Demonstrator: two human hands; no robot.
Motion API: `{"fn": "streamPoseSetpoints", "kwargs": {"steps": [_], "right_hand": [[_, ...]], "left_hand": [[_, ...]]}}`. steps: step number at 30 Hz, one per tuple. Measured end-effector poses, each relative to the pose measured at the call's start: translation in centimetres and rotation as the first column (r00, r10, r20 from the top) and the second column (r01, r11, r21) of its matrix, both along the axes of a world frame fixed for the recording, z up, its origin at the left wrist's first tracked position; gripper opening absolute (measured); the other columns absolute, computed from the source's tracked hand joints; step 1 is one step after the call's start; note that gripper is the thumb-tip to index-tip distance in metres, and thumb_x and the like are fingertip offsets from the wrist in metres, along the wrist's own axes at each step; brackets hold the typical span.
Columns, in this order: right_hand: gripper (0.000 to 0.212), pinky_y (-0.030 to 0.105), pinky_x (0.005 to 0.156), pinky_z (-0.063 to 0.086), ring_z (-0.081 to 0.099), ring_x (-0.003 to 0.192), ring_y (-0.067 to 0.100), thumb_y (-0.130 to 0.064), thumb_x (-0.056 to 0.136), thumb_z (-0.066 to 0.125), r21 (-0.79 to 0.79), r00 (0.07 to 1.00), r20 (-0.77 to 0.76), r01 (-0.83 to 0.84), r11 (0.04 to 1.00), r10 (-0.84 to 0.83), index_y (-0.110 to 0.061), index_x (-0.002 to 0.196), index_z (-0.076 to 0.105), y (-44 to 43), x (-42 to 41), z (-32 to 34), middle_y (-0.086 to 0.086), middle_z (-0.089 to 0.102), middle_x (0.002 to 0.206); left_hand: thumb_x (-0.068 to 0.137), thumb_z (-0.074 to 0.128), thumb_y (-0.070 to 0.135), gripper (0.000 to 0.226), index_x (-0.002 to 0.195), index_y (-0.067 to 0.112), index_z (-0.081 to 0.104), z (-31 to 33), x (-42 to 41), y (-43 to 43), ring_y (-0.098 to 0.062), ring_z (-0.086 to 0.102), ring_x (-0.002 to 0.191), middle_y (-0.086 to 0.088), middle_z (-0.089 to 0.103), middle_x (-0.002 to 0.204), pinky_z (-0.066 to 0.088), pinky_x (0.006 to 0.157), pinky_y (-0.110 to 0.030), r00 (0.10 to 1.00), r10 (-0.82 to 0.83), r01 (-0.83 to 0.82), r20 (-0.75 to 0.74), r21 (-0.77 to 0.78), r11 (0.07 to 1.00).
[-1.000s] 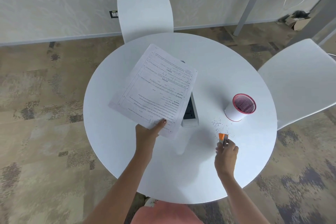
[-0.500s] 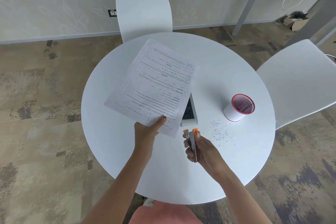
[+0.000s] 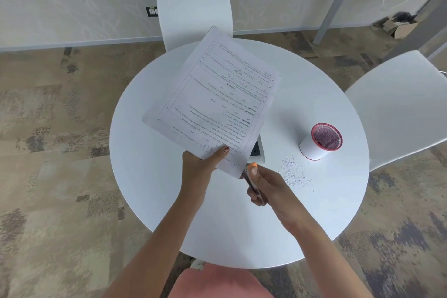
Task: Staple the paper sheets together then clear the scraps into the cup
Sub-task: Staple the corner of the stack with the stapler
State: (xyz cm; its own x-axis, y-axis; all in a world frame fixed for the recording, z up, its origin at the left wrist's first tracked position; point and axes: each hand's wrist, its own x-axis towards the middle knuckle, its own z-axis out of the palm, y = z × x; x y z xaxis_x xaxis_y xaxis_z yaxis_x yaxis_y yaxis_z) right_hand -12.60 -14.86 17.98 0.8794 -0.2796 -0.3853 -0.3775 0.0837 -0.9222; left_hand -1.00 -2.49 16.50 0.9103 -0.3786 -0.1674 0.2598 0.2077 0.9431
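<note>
My left hand [image 3: 202, 164] pinches the near edge of the printed paper sheets [image 3: 217, 99] and holds them tilted above the round white table [image 3: 169, 201]. My right hand [image 3: 266, 184] grips a small stapler [image 3: 251, 176] with an orange tip, its jaws at the near right corner of the sheets. A scatter of small white paper scraps [image 3: 294, 172] lies on the table to the right of my right hand. Just beyond them stands a white cup [image 3: 321, 141] with a red mesh rim, tipped a little.
A white power strip [image 3: 257, 150] lies on the table, mostly hidden under the sheets. White chairs stand at the far side [image 3: 193, 12] and at the right [image 3: 399, 104]. A grey table leg [image 3: 336, 2] and a cardboard box [image 3: 399, 26] are at the back right.
My right hand has brought the stapler from beside the scraps leftward to the corner of the sheets. My left hand has raised the sheets and tilted them more upright.
</note>
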Motion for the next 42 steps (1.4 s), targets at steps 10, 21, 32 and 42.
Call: {"fn": "streamPoseSetpoints", "kwargs": {"steps": [10,21,32,42], "right_hand": [[0.029,0.036,0.065,0.031,0.049,0.069,0.023,-0.037,0.078,0.070,0.028,0.997,0.057,-0.052,0.998,0.050,-0.017,0.099,0.070,-1.1,-0.1,1.4,0.003,0.063,0.077],[0.034,0.030,0.058,0.029,0.047,0.062,0.022,-0.030,0.074,0.073,0.006,0.998,0.030,-0.049,0.999,0.049,-0.009,0.100,0.072,-1.2,0.4,2.8,-0.006,0.065,0.071],[0.037,0.012,0.049,0.034,0.053,0.051,0.006,-0.025,0.069,0.073,-0.014,0.999,0.038,-0.027,1.000,0.028,-0.004,0.099,0.071,-1.3,0.2,3.6,-0.009,0.067,0.064],[0.025,0.010,0.047,0.035,0.053,0.046,0.005,-0.009,0.075,0.077,-0.039,0.996,0.083,0.023,0.999,-0.020,0.001,0.098,0.070,-1.2,0.2,4.0,-0.011,0.067,0.060]], "left_hand": [[0.072,0.074,0.013,0.046,0.097,0.051,0.069,2.1,-0.5,-0.4,-0.014,0.068,0.101,0.014,0.073,0.103,0.054,0.092,-0.055,0.992,-0.026,0.022,0.127,0.037,0.999],[0.072,0.074,0.013,0.049,0.096,0.055,0.068,3.4,-0.6,-0.3,-0.013,0.068,0.101,0.017,0.073,0.103,0.055,0.090,-0.057,0.993,-0.030,0.026,0.111,0.044,0.999],[0.073,0.077,0.013,0.042,0.103,0.040,0.070,3.7,-0.9,-0.4,-0.025,0.067,0.108,0.001,0.072,0.113,0.052,0.094,-0.060,0.994,-0.016,0.013,0.108,0.027,1.000],[0.074,0.074,0.010,0.044,0.100,0.045,0.071,4.4,-1.4,-0.6,-0.022,0.067,0.107,0.006,0.073,0.108,0.052,0.095,-0.058,0.993,-0.006,0.006,0.120,-0.003,1.000]]}}
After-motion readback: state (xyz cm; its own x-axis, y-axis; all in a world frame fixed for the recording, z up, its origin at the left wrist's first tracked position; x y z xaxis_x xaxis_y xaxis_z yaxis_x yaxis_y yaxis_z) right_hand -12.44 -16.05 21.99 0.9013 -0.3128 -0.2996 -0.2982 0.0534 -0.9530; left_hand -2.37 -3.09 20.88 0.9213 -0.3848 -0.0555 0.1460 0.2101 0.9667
